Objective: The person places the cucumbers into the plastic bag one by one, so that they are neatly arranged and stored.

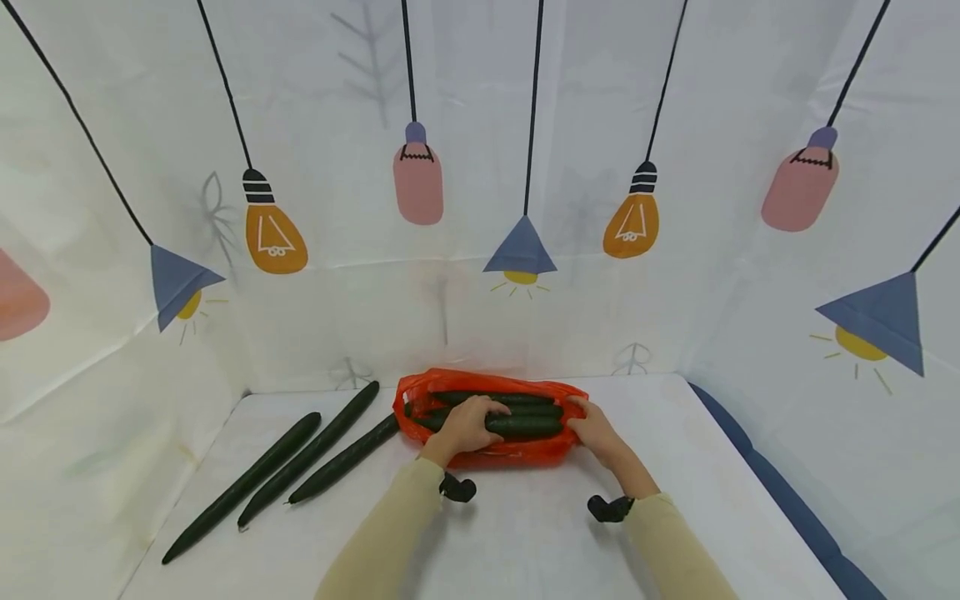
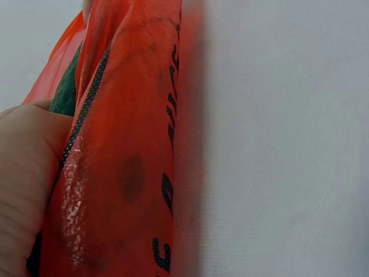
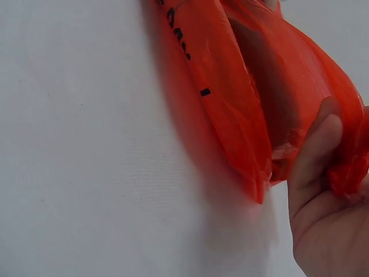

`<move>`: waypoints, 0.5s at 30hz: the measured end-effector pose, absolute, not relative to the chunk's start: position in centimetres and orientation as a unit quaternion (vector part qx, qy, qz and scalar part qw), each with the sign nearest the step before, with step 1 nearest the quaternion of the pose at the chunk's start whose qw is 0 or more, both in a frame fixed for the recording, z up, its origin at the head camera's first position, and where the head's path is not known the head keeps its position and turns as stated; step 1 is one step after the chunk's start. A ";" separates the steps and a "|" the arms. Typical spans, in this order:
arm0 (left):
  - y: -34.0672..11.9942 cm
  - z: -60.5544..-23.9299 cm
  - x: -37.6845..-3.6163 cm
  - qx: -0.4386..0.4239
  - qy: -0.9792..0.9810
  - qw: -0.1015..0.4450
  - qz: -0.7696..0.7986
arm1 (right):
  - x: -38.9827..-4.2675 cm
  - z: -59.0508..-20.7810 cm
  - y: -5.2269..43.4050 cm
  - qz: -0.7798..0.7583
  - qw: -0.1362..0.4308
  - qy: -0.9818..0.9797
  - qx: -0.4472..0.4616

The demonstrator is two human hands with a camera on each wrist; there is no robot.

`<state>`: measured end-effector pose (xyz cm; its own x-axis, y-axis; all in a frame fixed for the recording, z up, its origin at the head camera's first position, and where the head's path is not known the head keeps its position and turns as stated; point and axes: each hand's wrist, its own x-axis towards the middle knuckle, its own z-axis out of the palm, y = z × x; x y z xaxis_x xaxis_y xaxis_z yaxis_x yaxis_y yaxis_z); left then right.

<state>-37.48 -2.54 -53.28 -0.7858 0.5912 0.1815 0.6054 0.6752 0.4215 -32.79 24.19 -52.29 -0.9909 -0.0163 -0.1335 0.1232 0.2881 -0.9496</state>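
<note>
A red plastic bag (image 1: 517, 457) lies open on its side on the white table, with several dark green cucumbers inside. My left hand (image 1: 467, 425) reaches into the opening and grips a cucumber (image 1: 532, 427) near its middle. In the left wrist view, the thumb sits behind the bag's printed edge, against a bit of green cucumber skin (image 2: 66, 89); the fingertips are hidden. At the bag's right end, my right hand (image 1: 596, 427) pinches the gathered red plastic (image 3: 349, 173) between thumb and fingers.
Left of the bag, two long cucumbers (image 1: 247, 483) (image 1: 311, 454) lie slanted on the white table (image 1: 525, 533). A third cucumber (image 1: 345, 467) has its far end at the bag's left edge. A white curtain printed with lamps (image 1: 465, 325) stands behind the table.
</note>
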 end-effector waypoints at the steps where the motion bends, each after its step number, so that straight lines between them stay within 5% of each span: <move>1: -2.5 -53.3 -37.5 -0.328 -0.915 0.020 -0.234 | -32.8 -52.3 24.2 -0.603 0.059 0.795 0.036; 15: -2.5 -53.3 -37.0 -0.322 -0.918 0.026 -0.230 | -32.8 -53.9 23.8 -0.662 0.039 0.745 0.062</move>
<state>-37.05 -2.51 -53.34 -0.7913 0.5789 0.1968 0.6033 0.6868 0.4054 -32.77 23.75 -53.95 -0.9892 0.0412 -0.1407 0.1445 0.1146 -0.9828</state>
